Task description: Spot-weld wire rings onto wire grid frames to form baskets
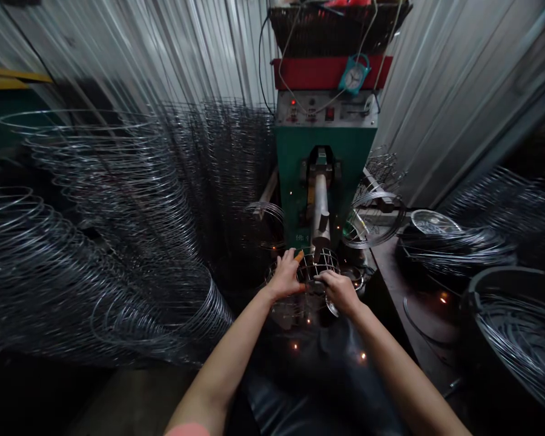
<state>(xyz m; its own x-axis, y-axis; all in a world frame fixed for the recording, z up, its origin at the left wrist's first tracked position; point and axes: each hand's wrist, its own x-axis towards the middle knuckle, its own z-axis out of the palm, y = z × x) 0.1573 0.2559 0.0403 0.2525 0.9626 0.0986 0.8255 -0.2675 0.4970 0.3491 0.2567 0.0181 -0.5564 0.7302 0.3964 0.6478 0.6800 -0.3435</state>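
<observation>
Under the electrode arm point(321, 203) of a green spot welder point(295, 157), a small round wire basket point(329, 259) sits between my hands. My left hand point(285, 277) grips its left side, with orange covers on the thumb and a finger. At the near right side, my right hand point(340, 289) is closed, thumb and fingers pressed together at the basket's wires; its exact grip is partly hidden. The electrode tip comes down at the basket, but contact is too dark to make out. Sparks glow around and below my hands.
Tall stacks of wire rings point(118, 163) crowd the left side. Wire ring bundles point(376, 221) hang beside the welder. At right are a coiled wire pile point(458, 248) and a black tub point(476, 290) holding wire. A teal clock point(355, 75) hangs above the control panel point(327, 110).
</observation>
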